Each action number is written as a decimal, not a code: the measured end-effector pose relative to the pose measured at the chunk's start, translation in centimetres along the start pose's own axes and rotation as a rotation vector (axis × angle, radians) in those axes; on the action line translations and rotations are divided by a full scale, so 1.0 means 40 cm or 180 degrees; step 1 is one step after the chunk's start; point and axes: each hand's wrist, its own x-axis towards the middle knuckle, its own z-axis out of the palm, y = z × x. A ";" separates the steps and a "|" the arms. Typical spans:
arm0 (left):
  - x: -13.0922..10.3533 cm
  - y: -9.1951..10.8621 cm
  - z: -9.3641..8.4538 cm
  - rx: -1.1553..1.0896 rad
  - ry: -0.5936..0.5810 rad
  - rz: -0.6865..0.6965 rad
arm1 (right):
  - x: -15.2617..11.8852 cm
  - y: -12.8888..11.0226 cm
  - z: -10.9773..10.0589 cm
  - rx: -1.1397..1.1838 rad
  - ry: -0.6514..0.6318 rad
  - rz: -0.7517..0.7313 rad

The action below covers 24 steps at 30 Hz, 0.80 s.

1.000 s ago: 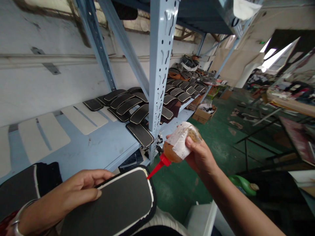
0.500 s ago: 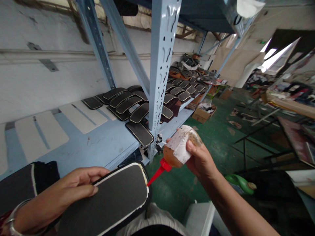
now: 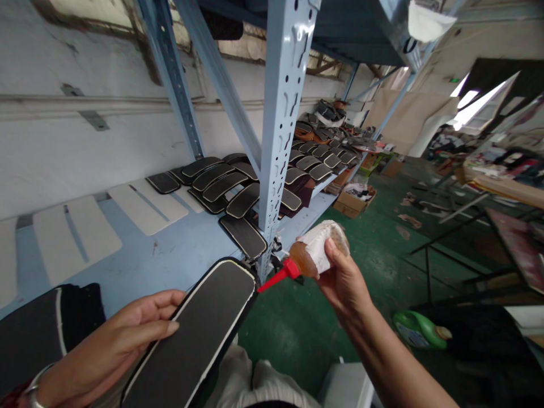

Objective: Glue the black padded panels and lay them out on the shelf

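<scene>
My left hand grips the left edge of a long dark panel with rounded corners and a pale line along its rim. The thumb lies on the panel's face. In my right hand is a squeeze bottle of amber liquid, wrapped in whitish material. Its red nozzle points down to the left, the tip at the panel's upper right edge. Whether the tip touches the edge I cannot tell.
A blue shelf carries white sheets and several dark panels. Its upright post rises just beyond my hands. Another dark panel lies at the left. A green bottle is at the lower right.
The held panel has turned so that its far end points more upward. The bottle is tilted closer to level, and its nozzle tip has moved up along with the panel's edge.
</scene>
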 end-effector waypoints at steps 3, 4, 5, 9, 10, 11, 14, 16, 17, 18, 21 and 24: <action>0.004 -0.007 0.007 -0.0062 -0.0065 -0.0014 | 0.013 0.006 0.000 0.0038 0.0171 -0.0083; 0.004 -0.007 0.012 -0.0082 -0.0067 -0.0018 | 0.017 0.008 -0.001 0.0020 0.0181 -0.0112; 0.005 -0.005 0.018 -0.0103 -0.0053 -0.0015 | 0.020 0.010 -0.002 0.0000 0.0178 -0.0149; 0.004 0.010 0.046 -0.0091 0.0030 0.0043 | 0.025 0.023 -0.010 -0.0068 0.0169 -0.0281; 0.004 0.013 0.051 -0.0081 0.0066 0.0068 | 0.024 0.026 -0.012 -0.0075 0.0185 -0.0290; 0.003 0.015 0.055 -0.0087 0.0096 0.0075 | 0.023 0.029 -0.014 -0.0083 0.0201 -0.0289; 0.005 0.017 0.059 -0.0134 0.0187 0.0060 | 0.018 0.037 -0.018 -0.0089 0.0198 -0.0251; 0.007 0.017 0.060 -0.0129 0.0267 0.0061 | 0.013 0.042 -0.019 -0.0084 0.0195 -0.0233; 0.008 0.017 0.061 -0.0125 0.0291 0.0060 | 0.011 0.045 -0.019 -0.0082 0.0197 -0.0230; 0.009 0.017 0.063 -0.0128 0.0316 0.0066 | 0.009 0.047 -0.018 -0.0081 0.0206 -0.0232; 0.012 0.016 0.067 -0.0214 0.0364 0.0066 | 0.000 0.056 -0.015 -0.0078 0.0232 -0.0217; 0.016 0.015 0.067 -0.0312 0.0484 0.0078 | -0.011 0.064 -0.012 -0.0071 0.0245 -0.0133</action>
